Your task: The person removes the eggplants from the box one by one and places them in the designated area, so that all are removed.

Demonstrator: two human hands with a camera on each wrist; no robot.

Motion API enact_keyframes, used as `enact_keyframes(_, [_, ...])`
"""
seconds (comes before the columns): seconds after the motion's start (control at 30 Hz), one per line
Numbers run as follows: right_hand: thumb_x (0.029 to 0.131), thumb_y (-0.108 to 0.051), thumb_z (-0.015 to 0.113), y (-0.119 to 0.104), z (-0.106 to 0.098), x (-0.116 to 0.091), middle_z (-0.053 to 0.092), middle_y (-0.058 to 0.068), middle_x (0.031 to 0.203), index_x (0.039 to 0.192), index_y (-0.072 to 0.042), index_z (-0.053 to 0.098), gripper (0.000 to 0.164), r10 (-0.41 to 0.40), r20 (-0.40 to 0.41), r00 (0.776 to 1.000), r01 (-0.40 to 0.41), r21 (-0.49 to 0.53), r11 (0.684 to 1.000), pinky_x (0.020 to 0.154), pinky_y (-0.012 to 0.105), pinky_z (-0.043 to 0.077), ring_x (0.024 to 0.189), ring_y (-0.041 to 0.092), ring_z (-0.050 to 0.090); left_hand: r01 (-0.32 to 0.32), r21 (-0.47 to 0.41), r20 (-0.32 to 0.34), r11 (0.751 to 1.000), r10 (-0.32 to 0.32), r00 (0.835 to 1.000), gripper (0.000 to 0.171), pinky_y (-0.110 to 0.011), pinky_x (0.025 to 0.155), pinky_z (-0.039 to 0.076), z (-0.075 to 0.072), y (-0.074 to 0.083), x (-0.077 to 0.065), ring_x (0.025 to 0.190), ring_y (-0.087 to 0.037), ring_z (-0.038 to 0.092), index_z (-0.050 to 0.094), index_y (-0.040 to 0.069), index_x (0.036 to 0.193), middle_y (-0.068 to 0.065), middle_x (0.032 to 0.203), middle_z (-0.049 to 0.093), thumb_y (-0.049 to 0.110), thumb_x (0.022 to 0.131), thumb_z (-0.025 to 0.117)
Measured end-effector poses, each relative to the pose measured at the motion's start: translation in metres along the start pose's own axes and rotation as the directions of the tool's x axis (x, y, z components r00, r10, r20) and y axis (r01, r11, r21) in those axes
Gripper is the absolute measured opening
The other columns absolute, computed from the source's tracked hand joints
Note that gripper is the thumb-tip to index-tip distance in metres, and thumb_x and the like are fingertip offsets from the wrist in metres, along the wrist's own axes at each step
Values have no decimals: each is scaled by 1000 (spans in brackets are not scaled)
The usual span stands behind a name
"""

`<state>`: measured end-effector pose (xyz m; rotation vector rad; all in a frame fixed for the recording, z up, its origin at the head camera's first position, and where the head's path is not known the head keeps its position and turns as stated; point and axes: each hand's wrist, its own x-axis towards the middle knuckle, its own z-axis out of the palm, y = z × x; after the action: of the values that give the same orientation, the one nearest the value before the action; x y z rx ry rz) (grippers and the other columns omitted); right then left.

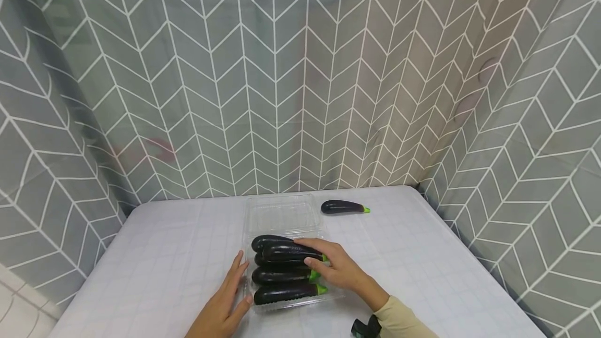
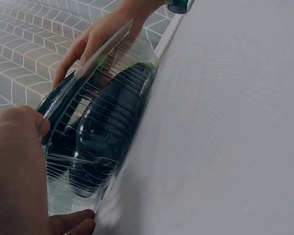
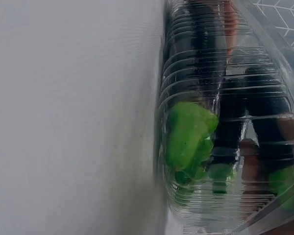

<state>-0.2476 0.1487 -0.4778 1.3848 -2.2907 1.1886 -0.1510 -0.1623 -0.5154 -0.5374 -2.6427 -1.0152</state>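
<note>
Several dark, glossy eggplants (image 1: 286, 292) with green caps lie side by side in a clear plastic clamshell container (image 1: 307, 304). My right hand (image 1: 345, 270) reaches in from the right and holds the upper eggplant (image 1: 286, 252), thumb on its near side and fingers on its far side. Against the container's left wall rests my left hand (image 1: 220, 304), its fingers extended. The left wrist view shows the left thumb (image 2: 44, 126) at the container's rim and fingertips (image 2: 81, 226) low by its base. Through the ribbed wall, the right wrist view shows a green eggplant cap (image 3: 188, 139).
The container's lid (image 1: 281, 215) lies folded back behind the base. A single eggplant (image 1: 343, 207) lies to the right of the lid on the white-covered table (image 1: 178, 244). Patterned curtains (image 1: 281, 77) enclose the back and sides. A black device (image 1: 366, 327) is by the right wrist.
</note>
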Motion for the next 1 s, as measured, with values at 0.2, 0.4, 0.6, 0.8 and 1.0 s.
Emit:
enact_keyframes(0.2, [105,-7,60,-1,-2,3,62,7,144,150,-13,54,46,-46,-13,999,46,-14,999,106,46,49,132,26,58,-9,-1,-11,1000,9,1000,65,-57,106,45,0,0,0,141,-30,48,38,4,158,-12,171,22,32,105,62])
enact_keyframes(0.4, [104,-11,63,-1,-3,2,62,4,143,147,-14,56,44,12,-16,1000,-12,-8,1000,107,45,49,132,23,58,-10,2,-9,1000,10,1000,64,-57,107,45,-1,2,-1,142,-30,47,39,4,158,-11,171,21,31,105,61])
enact_keyframes(0.6, [101,-15,68,-1,-4,1,66,-1,135,139,-9,60,39,36,-56,998,-38,-37,999,100,41,53,122,19,64,-1,-19,-5,1000,1,1000,66,-57,108,44,1,-2,0,143,-29,46,39,4,159,-10,171,21,30,104,63])
enact_keyframes(0.8, [100,-15,71,-1,-5,2,68,-1,129,135,-13,62,37,38,-99,994,-43,-51,998,94,38,56,115,18,66,-31,9,-29,999,31,999,64,-55,107,43,3,-3,-1,143,-29,45,40,3,158,-12,170,23,29,104,63])
enact_keyframes(1.0, [98,-12,74,0,-9,2,68,0,130,134,-11,62,38,22,-112,993,-30,-73,997,95,39,56,117,19,66,-40,2,-29,999,40,999,65,-54,108,41,1,-3,-1,143,-28,44,40,3,158,-12,171,23,26,103,65])
